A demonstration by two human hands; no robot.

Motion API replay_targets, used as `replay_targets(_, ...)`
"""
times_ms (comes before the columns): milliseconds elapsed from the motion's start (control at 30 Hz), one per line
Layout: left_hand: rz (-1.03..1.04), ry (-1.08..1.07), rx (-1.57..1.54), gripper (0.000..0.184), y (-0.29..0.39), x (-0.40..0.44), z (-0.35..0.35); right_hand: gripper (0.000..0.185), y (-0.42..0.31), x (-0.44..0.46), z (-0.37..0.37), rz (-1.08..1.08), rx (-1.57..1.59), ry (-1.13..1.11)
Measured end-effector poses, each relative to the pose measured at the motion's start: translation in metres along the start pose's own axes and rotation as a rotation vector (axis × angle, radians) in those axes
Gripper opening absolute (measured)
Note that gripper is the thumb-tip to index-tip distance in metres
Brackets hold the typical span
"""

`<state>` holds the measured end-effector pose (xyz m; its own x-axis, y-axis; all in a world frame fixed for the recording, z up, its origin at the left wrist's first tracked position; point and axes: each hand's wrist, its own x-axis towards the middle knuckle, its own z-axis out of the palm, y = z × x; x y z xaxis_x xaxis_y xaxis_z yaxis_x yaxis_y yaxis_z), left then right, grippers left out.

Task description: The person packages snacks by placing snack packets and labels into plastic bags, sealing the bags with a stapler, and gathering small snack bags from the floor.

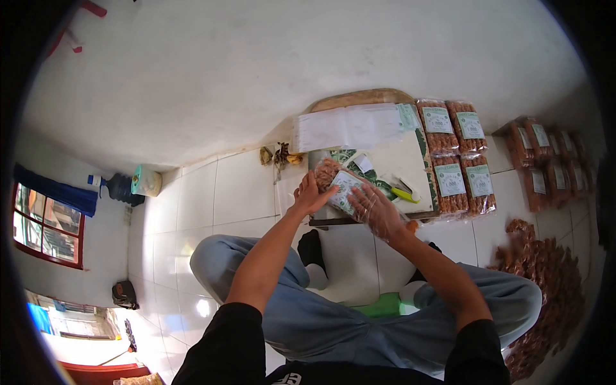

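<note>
A clear plastic packet of brown stick-like snacks (329, 171) with a pale green printed label (345, 190) is tilted over the front of the low table. My left hand (309, 194) is closed around its left side, with the thumb against the label edge. Across the packet's right end lies my right hand (378, 210), its fingers stretched out and close to the label. Shiny clear plastic shows around these fingers. Behind the packet, a yellow-green cutter (404, 194) and a small white piece (364, 163) rest on the table.
The low table (401, 157) holds a stack of clear bags (350, 127) and green labels (407, 117). Labelled packets (451, 183) stand at its right; more packets (539, 179) lie farther right. A brown snack pile (545, 282) covers floor near my right knee. Banana peels (281, 154) lie left.
</note>
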<state>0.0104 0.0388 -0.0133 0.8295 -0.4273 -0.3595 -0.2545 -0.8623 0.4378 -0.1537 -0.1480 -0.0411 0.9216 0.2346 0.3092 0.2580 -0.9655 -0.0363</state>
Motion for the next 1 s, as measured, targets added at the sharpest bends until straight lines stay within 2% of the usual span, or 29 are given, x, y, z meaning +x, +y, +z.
replay_targets(167, 0.01, 0.01, 0.007, 0.121, 0.002, -0.002, 0.0, 0.051, -0.008, 0.002, -0.013, 0.016, -0.107, -0.071)
replay_targets(467, 0.065, 0.04, 0.035, 0.119, -0.003, 0.001, 0.005, 0.051, 0.005, 0.005, -0.003, -0.055, 0.153, 0.105)
replay_targets(533, 0.019, 0.049, 0.02, 0.116, 0.0, -0.001, 0.006, 0.047, 0.005, 0.0, 0.0, -0.076, 0.198, 0.209)
replay_targets(633, -0.006, 0.045, 0.039, 0.115, 0.002, -0.003, 0.004, 0.046, 0.014, -0.01, -0.004, -0.174, 0.129, 0.181)
replay_targets(767, -0.03, 0.057, 0.047, 0.114, 0.007, -0.005, 0.005, 0.049, 0.012, -0.01, -0.006, -0.172, 0.165, 0.184)
replay_targets(833, -0.051, 0.059, 0.07, 0.112, 0.009, -0.005, 0.004, 0.051, 0.008, -0.012, -0.012, -0.18, 0.06, 0.116)
replay_targets(1000, -0.04, 0.06, 0.154, 0.11, 0.011, 0.0, -0.001, 0.057, 0.002, -0.017, -0.015, -0.134, 0.029, 0.039)
